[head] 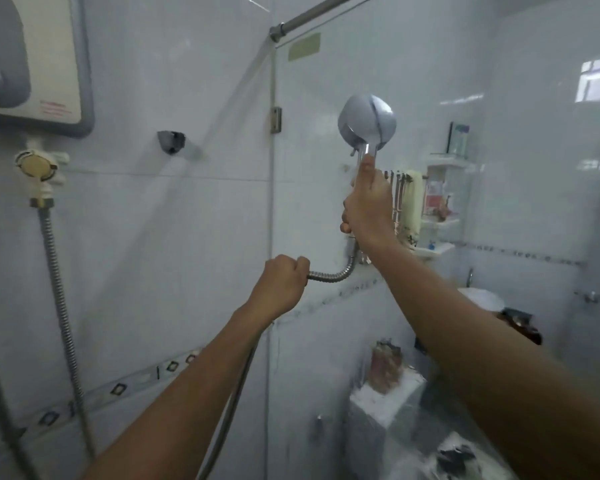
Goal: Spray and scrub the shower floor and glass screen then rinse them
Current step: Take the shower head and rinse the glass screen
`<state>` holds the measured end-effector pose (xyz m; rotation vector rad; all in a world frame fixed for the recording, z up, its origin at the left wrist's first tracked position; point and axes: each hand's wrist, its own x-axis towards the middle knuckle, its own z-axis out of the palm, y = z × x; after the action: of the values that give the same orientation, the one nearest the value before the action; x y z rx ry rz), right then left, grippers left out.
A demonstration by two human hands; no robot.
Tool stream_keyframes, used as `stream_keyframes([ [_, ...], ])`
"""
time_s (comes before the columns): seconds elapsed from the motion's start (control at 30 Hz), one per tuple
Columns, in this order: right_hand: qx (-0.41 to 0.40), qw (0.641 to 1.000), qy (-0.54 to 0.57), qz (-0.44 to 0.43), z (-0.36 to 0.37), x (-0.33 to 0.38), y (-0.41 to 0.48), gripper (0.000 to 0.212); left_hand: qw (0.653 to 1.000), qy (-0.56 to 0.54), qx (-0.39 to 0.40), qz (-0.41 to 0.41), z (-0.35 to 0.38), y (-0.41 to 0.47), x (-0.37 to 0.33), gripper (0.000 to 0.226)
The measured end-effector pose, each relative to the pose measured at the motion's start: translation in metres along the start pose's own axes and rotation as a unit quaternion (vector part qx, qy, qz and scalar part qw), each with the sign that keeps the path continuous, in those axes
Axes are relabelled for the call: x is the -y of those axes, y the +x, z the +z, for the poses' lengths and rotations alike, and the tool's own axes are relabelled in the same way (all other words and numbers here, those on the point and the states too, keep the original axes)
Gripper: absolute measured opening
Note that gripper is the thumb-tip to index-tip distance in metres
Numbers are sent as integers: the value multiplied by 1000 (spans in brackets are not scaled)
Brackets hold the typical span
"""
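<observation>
My right hand (368,206) grips the handle of a chrome shower head (366,121) and holds it raised, its round head close to the glass screen (326,84). The head's spray face points left and away from me. My left hand (283,284) is closed around the metal shower hose (333,275), which curves down from the handle and runs under my left forearm. The glass screen stands ahead and to the right, wet and streaked. The shower floor is out of view.
A water heater (32,60) hangs at the upper left with a valve (40,166) and a flexible pipe (61,296) below it. An empty shower holder (171,141) sits on the tiled wall. Behind the glass are corner shelves (444,195), a towel and a toilet cistern (388,407).
</observation>
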<state>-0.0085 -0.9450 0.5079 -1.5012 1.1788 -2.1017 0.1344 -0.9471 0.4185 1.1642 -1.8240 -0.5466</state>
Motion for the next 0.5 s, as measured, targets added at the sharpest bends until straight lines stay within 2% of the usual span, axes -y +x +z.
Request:
stream_keyframes([
  [0.17,-25,1000,9,15,-22,-15,-54,49,1000,-13,24,-11,23,-44,23,50],
  [0.27,-47,998,39,34,-45,-17,-93,47,998,-18,51,-19,35,-74,28,47],
  [0.5,-98,994,29,41,-105,-13,-169,49,994,-22,108,-3,65,-144,20,48],
])
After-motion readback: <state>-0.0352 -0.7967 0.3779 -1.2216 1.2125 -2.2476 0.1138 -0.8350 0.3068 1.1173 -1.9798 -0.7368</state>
